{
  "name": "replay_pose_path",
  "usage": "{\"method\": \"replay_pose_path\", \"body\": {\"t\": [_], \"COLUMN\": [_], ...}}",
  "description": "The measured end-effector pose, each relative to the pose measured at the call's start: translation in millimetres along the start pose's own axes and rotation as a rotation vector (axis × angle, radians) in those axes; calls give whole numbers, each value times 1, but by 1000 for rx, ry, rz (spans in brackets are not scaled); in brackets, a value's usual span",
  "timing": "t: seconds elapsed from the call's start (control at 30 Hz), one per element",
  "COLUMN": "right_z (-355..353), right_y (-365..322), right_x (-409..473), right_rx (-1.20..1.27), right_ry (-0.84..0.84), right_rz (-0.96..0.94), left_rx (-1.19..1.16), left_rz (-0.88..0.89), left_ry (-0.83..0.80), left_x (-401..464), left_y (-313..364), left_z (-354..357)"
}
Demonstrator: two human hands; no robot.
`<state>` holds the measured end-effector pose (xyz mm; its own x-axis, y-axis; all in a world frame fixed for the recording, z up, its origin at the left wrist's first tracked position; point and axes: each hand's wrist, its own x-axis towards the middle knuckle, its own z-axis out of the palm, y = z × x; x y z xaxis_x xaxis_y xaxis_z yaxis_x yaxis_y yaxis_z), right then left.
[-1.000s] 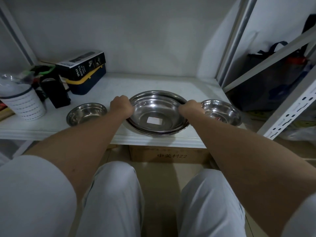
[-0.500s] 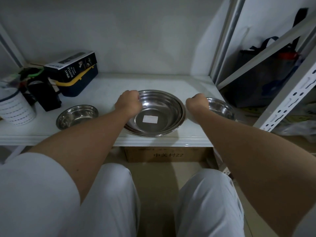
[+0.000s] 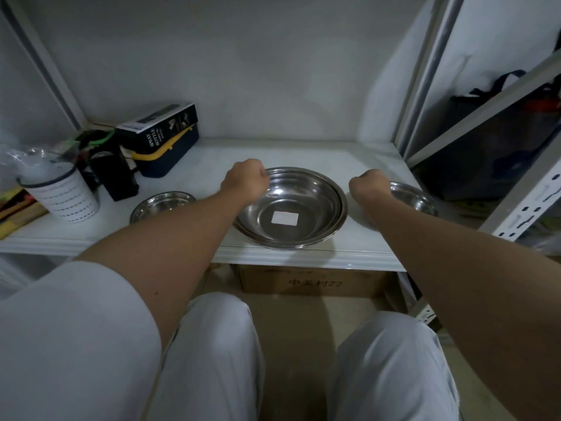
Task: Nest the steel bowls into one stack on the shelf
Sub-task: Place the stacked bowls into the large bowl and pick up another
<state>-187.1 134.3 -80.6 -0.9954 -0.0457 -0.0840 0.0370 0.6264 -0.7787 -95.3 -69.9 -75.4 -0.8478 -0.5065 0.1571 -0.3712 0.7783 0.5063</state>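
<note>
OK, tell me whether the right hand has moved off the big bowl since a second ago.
Yes. The right hand has left the big bowl's rim and shifted right along the shelf, now at the small right bowl.

Head camera looks forward and down, apparently close, at the shelf [image 3: 358, 253].

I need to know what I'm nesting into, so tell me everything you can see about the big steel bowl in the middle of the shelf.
The big steel bowl is round, wide and shallow, of shiny reflective metal, and sits upright near the front edge of the white shelf. A white rectangular sticker lies on its flat bottom. Several thin rims show at its near edge, so it looks like a few bowls already nested. The left hand is at its left rim, seemingly touching; the right hand is clear of it.
</note>
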Motion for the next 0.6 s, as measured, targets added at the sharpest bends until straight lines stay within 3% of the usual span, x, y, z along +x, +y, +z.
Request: {"method": "replay_pose_path", "body": {"t": [0.33, 0.6], "right_z": [-71, -90], "right_y": [56, 89], "right_x": [21, 48], "right_rx": [-44, 14], "right_ry": [85, 48], "right_rz": [180, 261], "left_rx": [-155, 16], "left_rz": [184, 251], "left_ry": [-184, -272], "left_x": [9, 19], "left_y": [127, 176], "left_z": [90, 146]}}
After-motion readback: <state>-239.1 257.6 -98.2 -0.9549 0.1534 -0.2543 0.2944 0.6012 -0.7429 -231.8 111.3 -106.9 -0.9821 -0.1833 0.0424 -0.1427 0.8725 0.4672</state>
